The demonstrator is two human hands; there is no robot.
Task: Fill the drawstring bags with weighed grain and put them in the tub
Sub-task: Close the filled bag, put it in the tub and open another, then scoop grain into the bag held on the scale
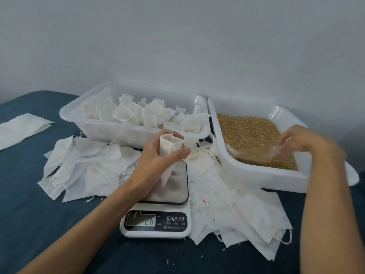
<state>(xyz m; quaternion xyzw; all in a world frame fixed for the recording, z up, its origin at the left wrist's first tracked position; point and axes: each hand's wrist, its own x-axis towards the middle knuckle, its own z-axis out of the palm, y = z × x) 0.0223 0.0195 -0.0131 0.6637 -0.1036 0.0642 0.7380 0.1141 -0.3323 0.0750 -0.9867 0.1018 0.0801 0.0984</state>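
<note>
My left hand [158, 155] grips an empty white drawstring bag [168, 153] with its mouth held open upward, its tip hanging over the steel plate of the kitchen scale [169, 196]. My right hand [302, 140], blurred, holds a clear plastic scoop [254, 153] dug into the brown grain [245, 127] inside the right white tub [262, 175]. The left white tub [110, 127] holds several filled, tied bags [150, 113]. The scale's display [141, 220] shows a reading.
Flat empty bags lie in heaps left of the scale [85, 165] and right of it [237, 206]. Another stack of white bags [21, 127] lies at far left. Stray grains dot the dark blue tabletop [39, 204]. A pale wall stands behind the tubs.
</note>
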